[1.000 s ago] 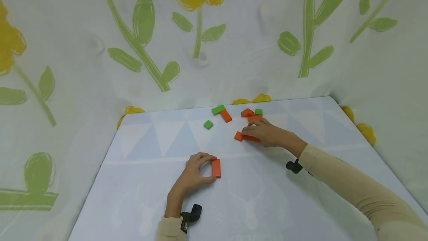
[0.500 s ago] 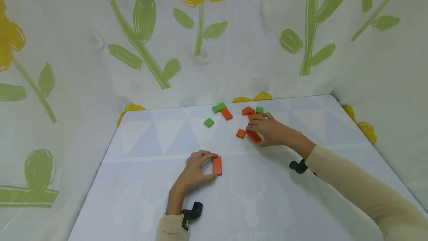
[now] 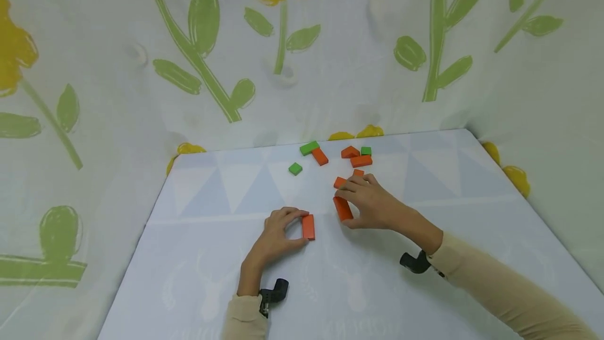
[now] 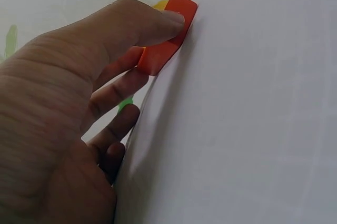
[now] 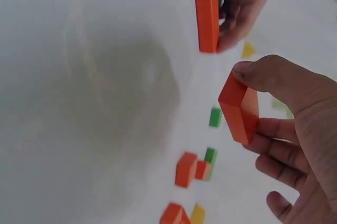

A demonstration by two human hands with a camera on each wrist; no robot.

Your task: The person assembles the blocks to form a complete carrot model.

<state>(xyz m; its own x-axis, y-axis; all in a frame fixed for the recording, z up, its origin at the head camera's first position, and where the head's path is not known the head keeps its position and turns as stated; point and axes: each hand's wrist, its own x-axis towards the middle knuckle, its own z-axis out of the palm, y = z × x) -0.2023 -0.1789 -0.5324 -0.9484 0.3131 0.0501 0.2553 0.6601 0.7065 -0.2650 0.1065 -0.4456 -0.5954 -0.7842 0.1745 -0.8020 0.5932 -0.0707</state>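
Thumb and fingers of my left hand (image 3: pixel 275 237) pinch the ends of an orange rectangular block (image 3: pixel 308 227) at mid-table; the left wrist view shows the thumb on this orange block (image 4: pixel 163 53). To its right, my right hand (image 3: pixel 373 204) grips a second orange block (image 3: pixel 343 209) between thumb and fingertips. In the right wrist view that orange block (image 5: pixel 238 108) is tilted, and a gap separates it from the left hand's block (image 5: pixel 207 22). Just beyond the right fingers lie two small orange blocks (image 3: pixel 340 182), partly hidden by the hand.
Toward the back edge lie a green bar (image 3: pixel 309 148) touching an orange block (image 3: pixel 320 157), and a small green block (image 3: pixel 295 169). An orange notched block (image 3: pixel 350 152), a green cube (image 3: pixel 366 150) and an orange bar (image 3: pixel 361 161) sit further right. A flower-printed cloth (image 3: pixel 340 83) hangs behind.
My right hand has carried its orange block left and nearer to me, toward the left hand's block. The orange bar behind is uncovered. My left hand keeps its hold in nearly the same place.
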